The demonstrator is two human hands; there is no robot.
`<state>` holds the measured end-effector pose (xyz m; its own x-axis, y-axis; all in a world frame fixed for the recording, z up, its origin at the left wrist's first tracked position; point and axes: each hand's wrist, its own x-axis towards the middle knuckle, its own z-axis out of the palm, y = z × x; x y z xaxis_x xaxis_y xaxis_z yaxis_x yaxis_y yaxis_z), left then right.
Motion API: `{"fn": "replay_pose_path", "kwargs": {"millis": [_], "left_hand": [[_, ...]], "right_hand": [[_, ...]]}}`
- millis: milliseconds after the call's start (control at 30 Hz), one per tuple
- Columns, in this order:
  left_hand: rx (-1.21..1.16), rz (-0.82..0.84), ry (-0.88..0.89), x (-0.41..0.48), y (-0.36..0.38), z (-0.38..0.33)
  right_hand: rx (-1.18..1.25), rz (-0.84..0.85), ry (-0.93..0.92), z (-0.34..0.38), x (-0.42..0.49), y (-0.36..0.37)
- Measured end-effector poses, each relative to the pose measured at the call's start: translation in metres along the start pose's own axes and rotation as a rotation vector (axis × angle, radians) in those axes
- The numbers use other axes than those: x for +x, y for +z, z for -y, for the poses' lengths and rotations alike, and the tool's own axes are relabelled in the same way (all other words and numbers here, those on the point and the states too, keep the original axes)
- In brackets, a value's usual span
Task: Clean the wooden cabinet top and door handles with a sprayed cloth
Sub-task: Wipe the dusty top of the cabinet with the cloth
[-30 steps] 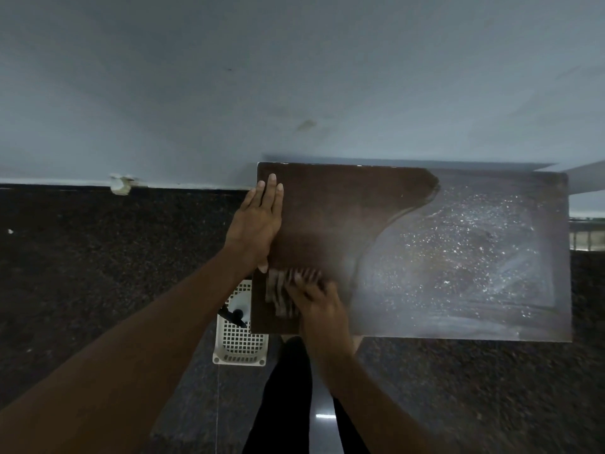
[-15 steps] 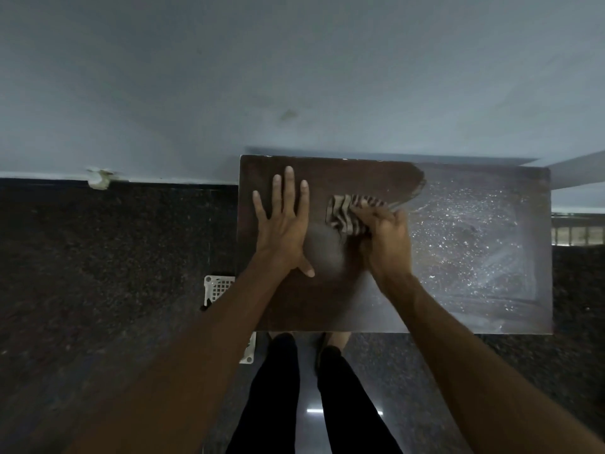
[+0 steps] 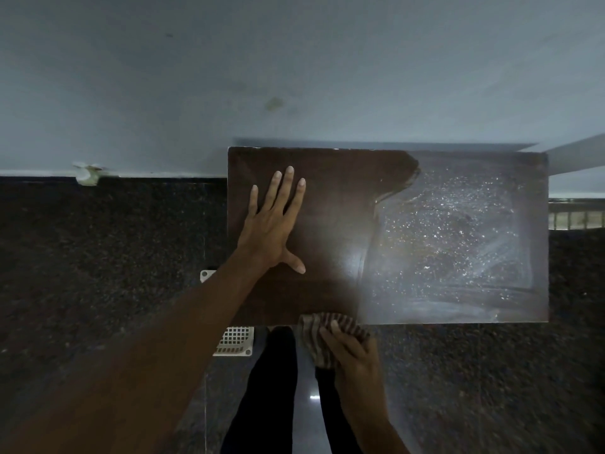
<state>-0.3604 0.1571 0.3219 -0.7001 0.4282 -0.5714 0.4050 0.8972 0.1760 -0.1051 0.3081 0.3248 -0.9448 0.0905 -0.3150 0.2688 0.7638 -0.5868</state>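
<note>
The dark wooden cabinet top (image 3: 337, 204) stands against the wall, seen from above. Its left half looks wiped and dark; its right half is dusty and speckled with white droplets (image 3: 451, 231). My left hand (image 3: 275, 224) lies flat on the left part of the top with straight, spread fingers. My right hand (image 3: 350, 348) grips a striped cloth (image 3: 314, 326) at the top's front edge, near the middle; part of the cloth hangs off the edge. The door handles are hidden below the top.
A white perforated floor drain cover (image 3: 234, 342) lies on the dark speckled floor (image 3: 108, 257) below the cabinet's left front corner. My dark-trousered legs (image 3: 271, 381) stand at the front edge. The pale wall (image 3: 294, 67) runs behind; a railing (image 3: 576, 217) shows at right.
My right hand has dragged the cloth from the back middle of the top toward me, down to the front edge. My left hand stays flat on the left part.
</note>
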Motion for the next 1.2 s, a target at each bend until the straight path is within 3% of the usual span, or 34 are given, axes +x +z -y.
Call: {"fn": "replay_pose_path", "kwargs": {"millis": [300,533,633,800,933,1033,1200], "left_hand": [[0.010,-0.005,-0.010,-0.002,-0.004,-0.002],[-0.036,-0.018,0.016,0.000,-0.004,0.004],[-0.037,-0.025,0.029,0.000,-0.003,0.006],[-0.023,-0.035,0.031,-0.001,-0.002,0.007],[-0.039,-0.023,0.047,0.001,-0.005,0.011],[-0.066,-0.022,0.069,0.002,-0.007,0.017],[-0.092,-0.011,0.108,0.005,-0.013,0.026]], "right_hand": [[-0.153,-0.022,-0.094,0.000,0.026,-0.019],[-0.078,-0.136,0.023,0.028,0.046,-0.007],[-0.067,-0.059,-0.021,0.054,0.049,0.018],[-0.090,0.176,-0.298,0.130,0.057,0.081],[-0.115,0.218,-0.307,0.144,0.065,0.084],[-0.127,0.141,-0.352,0.108,0.062,0.060],[-0.126,-0.098,-0.055,0.046,0.066,0.005]]}}
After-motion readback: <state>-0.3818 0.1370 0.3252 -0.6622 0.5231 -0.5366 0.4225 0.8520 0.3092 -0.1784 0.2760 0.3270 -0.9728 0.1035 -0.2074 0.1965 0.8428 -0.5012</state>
